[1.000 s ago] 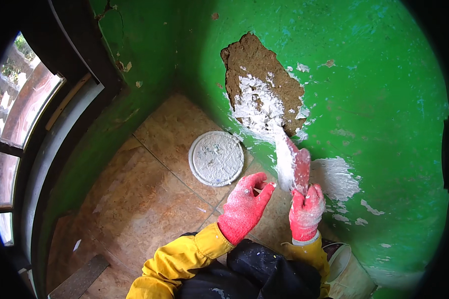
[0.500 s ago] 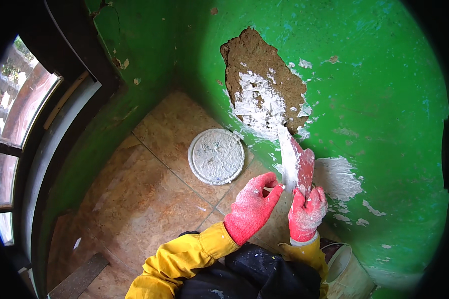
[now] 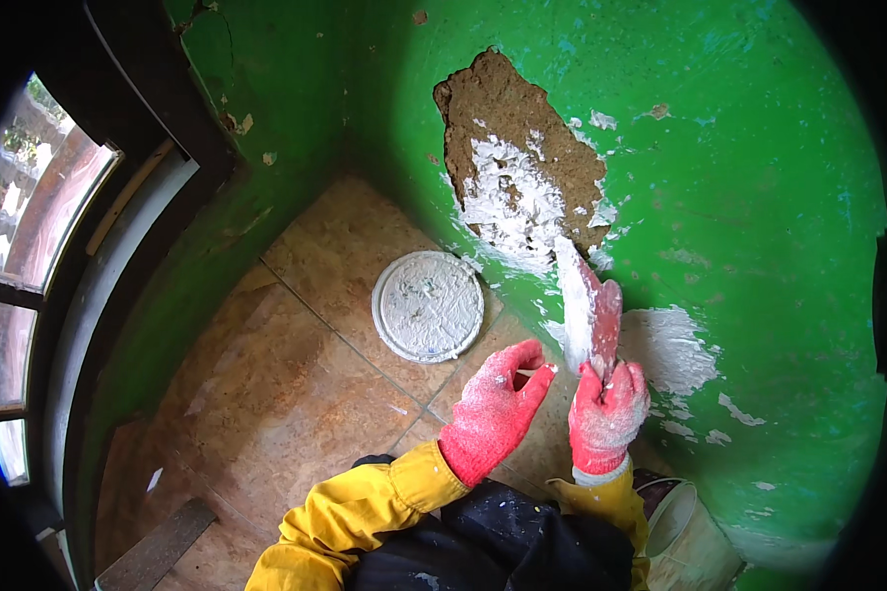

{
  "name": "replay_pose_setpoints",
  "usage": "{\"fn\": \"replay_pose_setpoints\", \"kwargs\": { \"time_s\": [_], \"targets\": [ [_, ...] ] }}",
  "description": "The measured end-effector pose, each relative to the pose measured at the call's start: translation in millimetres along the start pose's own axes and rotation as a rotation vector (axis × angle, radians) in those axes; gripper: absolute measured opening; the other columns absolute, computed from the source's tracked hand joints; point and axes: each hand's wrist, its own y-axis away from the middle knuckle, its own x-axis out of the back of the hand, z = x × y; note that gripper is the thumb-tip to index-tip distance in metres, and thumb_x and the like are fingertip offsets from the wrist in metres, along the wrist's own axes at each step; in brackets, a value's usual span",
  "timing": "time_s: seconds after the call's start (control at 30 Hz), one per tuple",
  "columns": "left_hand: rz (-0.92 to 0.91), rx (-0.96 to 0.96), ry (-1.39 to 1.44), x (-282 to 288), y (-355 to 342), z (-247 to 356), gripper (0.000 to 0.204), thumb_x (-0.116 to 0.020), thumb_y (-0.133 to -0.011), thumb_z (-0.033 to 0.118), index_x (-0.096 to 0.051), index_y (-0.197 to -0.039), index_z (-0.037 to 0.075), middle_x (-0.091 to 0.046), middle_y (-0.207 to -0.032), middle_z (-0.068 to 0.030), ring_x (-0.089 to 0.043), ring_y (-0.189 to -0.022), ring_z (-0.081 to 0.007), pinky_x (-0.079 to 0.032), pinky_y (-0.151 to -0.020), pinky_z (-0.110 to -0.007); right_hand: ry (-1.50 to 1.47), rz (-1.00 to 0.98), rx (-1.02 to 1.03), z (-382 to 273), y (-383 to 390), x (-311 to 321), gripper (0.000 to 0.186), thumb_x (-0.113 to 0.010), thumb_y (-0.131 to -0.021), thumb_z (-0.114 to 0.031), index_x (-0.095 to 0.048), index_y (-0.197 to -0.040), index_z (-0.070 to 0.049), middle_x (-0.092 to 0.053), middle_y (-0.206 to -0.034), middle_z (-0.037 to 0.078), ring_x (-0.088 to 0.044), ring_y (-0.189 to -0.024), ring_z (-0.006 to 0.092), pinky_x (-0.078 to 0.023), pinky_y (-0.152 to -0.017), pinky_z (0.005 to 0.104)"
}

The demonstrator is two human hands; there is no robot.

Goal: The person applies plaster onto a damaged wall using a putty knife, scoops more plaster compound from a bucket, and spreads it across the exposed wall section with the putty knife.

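My right hand (image 3: 609, 414), in a red glove dusted with white, grips a reddish putty knife (image 3: 607, 320) whose left side is thickly coated with white filler. Its tip points up at the lower edge of a brown hole (image 3: 517, 103) in the green wall, partly covered with white filler (image 3: 512, 202). Just left of the knife, apart from it, is my left hand (image 3: 493, 414) in a matching glove. Its fingers are curled, with thumb and forefinger close together and a white speck at the thumb tip; whatever lies between them is too small to make out.
A round lid (image 3: 428, 306) smeared with white filler lies on the brown tiled floor (image 3: 296, 384) beside the wall. A whitish bucket (image 3: 695, 542) stands at lower right. Another filler patch (image 3: 672, 350) is on the wall. A wooden board (image 3: 158, 547) and a window (image 3: 39, 187) are at left.
The knife tip and my right hand have shifted slightly to the right. My left hand has drawn a little left, away from the blade's edge.
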Motion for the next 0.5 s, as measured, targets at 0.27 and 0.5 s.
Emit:
{"fn": "replay_pose_setpoints", "kwargs": {
  "time_s": [0.27, 0.5],
  "targets": [
    [-0.01, 0.03, -0.049, -1.0, -1.4, 23.7, 0.042, -0.064, -0.084, 0.015, -0.049, -0.119, -0.003, -0.057, -0.105, -0.0142, -0.059, -0.088, -0.0173, -0.049, -0.074, -0.029, -0.042, -0.086, 0.137, 3.1, 16.7, 2.2, 0.019, -0.067, -0.068, -0.008, -0.057, -0.082, 0.0, -0.05, -0.072, 0.014, -0.052, -0.061, 0.0329, -0.042, -0.051, 0.0424],
    [-0.03, -0.048, -0.138, -4.7, -7.5, 35.4, 0.052, -0.064, -0.083, 0.016, -0.042, -0.126, -0.003, -0.055, -0.111, -0.0154, -0.059, -0.09, -0.0179, -0.049, -0.075, -0.029, -0.058, -0.1, 0.149, 3.4, 13.9, -8.7, 0.02, -0.062, -0.067, -0.002, -0.057, -0.086, 0.001, -0.05, -0.075, 0.013, -0.052, -0.062, 0.0321, -0.042, -0.051, 0.0417]
  ]
}}
